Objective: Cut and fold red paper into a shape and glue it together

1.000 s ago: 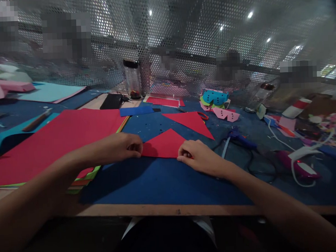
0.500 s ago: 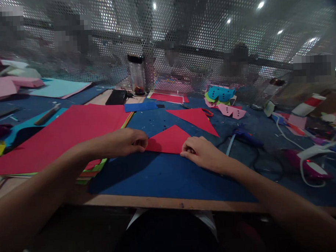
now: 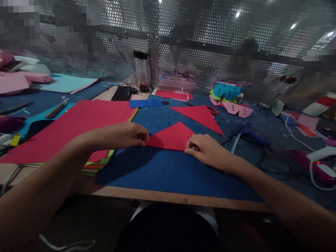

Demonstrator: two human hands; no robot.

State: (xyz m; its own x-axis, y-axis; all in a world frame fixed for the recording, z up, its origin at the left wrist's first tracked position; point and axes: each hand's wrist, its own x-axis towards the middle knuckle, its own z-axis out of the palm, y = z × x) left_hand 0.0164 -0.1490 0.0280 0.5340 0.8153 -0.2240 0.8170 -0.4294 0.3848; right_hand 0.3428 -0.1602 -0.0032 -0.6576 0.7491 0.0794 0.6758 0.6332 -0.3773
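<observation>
A triangular red sheet of paper [image 3: 172, 137] lies on the blue table mat [image 3: 158, 170], its long edge toward me. My left hand [image 3: 133, 134] pinches its left corner between thumb and curled fingers. At the opposite corner, my right hand [image 3: 203, 146] is closed on the paper in the same way. Just behind lies a second red paper triangle [image 3: 202, 116], touched by neither hand. A stack of large coloured sheets, red on top [image 3: 82, 125], sits under and beyond my left forearm.
Right of my right hand are a blue glue gun [image 3: 252, 134] and a purple device [image 3: 319, 164] with white cable. Scissors with red handles [image 3: 213, 110] lie partly under the second triangle. Folded paper pieces [image 3: 227, 92], a jar [image 3: 142, 71] and a blue strip [image 3: 145, 103] stand farther back.
The view has shifted slightly, so everything appears a little farther right and higher. Both hands keep their hold on the corners of the red paper, which stays in place.
</observation>
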